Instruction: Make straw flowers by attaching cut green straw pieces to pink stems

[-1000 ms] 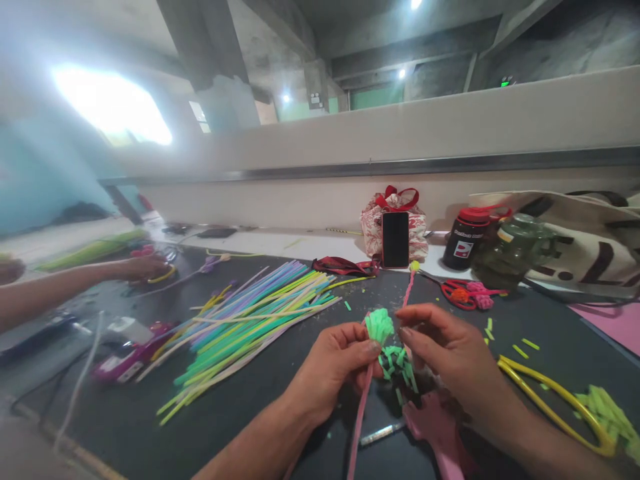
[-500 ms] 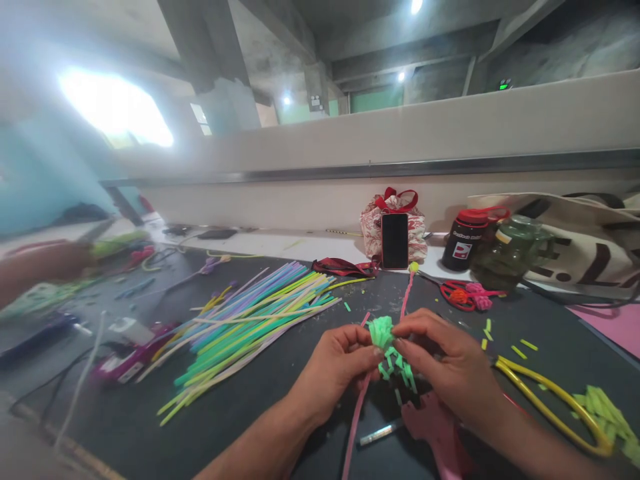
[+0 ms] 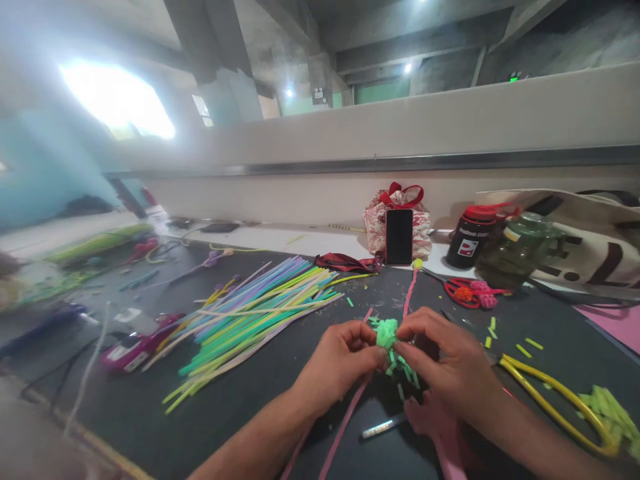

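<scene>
You are holding a small green bundle (image 3: 387,333) between both hands, just above the bench (image 3: 280,433), near the middle of its front part. Your left hand (image 3: 340,357) is pinching it between thumb and fingers from one side, and your right hand (image 3: 445,350) is pinching its other side with the fingertips, so each grip is closing on the bundle. Short green snippets (image 3: 411,375) are lying just below and beside it, partly hidden by your fingers. A pink strip (image 3: 346,423) is running out from under your left hand toward you, while a twisted pink cord (image 3: 411,291) is stretching away beyond the bundle. Near your right hand, a pink tool (image 3: 436,427) is lying beside a pen-like stick (image 3: 383,428), and yellow-handled scissors (image 3: 560,397) are resting farther right. A pile of coloured strips (image 3: 260,323) is spreading to the left, with a purple device (image 3: 143,343) sitting past it. Toward the back, a phone (image 3: 399,237) is standing against a patterned pouch (image 3: 373,223), and red-handled scissors (image 3: 454,295) are lying in front of a black bottle (image 3: 467,241) and a green jug (image 3: 517,250).
</scene>
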### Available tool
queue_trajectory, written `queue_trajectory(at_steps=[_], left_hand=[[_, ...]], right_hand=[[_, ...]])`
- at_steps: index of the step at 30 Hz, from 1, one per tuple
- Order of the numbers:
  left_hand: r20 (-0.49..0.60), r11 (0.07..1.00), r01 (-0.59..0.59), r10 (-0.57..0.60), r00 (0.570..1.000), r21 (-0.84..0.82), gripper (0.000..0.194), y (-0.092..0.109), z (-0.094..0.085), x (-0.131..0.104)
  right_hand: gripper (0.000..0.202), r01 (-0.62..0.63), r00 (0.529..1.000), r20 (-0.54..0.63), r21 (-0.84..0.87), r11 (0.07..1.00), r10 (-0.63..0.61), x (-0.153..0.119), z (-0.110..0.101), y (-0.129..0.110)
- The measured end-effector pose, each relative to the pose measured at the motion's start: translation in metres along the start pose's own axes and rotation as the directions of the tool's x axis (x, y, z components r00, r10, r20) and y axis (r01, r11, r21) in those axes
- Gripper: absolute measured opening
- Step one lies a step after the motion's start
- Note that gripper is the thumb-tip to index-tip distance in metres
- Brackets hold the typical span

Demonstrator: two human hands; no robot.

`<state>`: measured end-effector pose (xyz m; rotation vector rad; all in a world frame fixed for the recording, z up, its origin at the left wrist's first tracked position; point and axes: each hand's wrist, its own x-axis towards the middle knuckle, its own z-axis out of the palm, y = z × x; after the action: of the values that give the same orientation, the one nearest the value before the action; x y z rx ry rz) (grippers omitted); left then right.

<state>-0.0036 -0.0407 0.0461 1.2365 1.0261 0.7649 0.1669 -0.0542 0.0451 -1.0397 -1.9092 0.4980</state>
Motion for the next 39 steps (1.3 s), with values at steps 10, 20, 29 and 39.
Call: queue_trajectory(at_steps=[10,20,29,39], left_hand=[[-0.001,0.997,0.072,-0.072,0.997,0.021,0.026,-0.006,-0.004,0.002],[0.095,0.981,0.177,-0.184,0.978,0.078,0.022,-0.002,-0.005,0.001],[0.198,0.983,0.144,-0.119,0.973,-0.117,0.024,-0.004,-0.010,0.001],[0.229,0.987,0.131,-0.105,0.968,-0.097,0.027,-0.006,-0.006,-0.003]], right_hand=[[0.011,0.131,0.984,0.142,-0.157,0.979,-0.109,0.001,-0.008,0.003],[0.013,0.185,0.941,0.314,-0.172,0.967,-0.125,0.007,-0.016,0.005],[0.028,-0.348,0.918,0.293,0.264,0.900,0.269,0.008,-0.024,0.011],[0.031,-0.223,0.915,0.369,0.127,0.967,0.162,0.007,-0.017,-0.007]])
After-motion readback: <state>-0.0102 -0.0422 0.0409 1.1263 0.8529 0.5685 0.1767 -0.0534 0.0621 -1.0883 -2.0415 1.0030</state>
